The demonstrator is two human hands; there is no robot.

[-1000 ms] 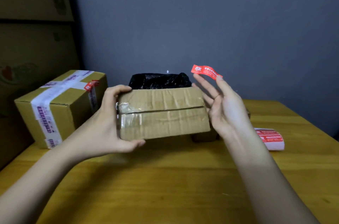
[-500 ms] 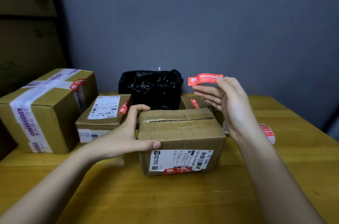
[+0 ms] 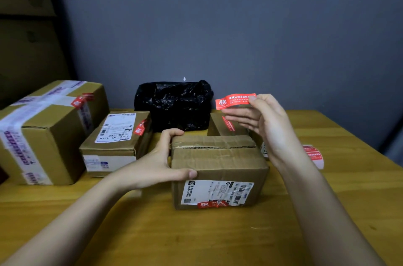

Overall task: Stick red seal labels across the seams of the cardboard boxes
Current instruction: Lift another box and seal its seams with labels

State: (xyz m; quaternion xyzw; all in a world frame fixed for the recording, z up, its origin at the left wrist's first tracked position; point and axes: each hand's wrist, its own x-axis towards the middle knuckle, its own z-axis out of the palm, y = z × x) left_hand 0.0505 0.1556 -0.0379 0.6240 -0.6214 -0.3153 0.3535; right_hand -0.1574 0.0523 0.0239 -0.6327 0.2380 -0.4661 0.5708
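A cardboard box (image 3: 220, 165) stands on the wooden table (image 3: 196, 233), its top seam facing up and a shipping label with a red seal on its near side. My left hand (image 3: 161, 163) grips the box's left end, thumb on the near edge, fingers over the far edge. My right hand (image 3: 266, 124) hovers above the box's right end and pinches a red seal label (image 3: 234, 100) by its right end. The label sticks out to the left, apart from the box.
A large taped box (image 3: 45, 132) and a smaller labelled box (image 3: 115, 141) stand at the left, both with red seals. A black plastic bag (image 3: 174, 104) sits at the back. Another sealed box (image 3: 226, 126) and a roll of red labels (image 3: 314, 154) lie at the right.
The box, held up and tilted a second ago, now rests on the table with its seam on top. My right hand with the label has come lower, over the box.
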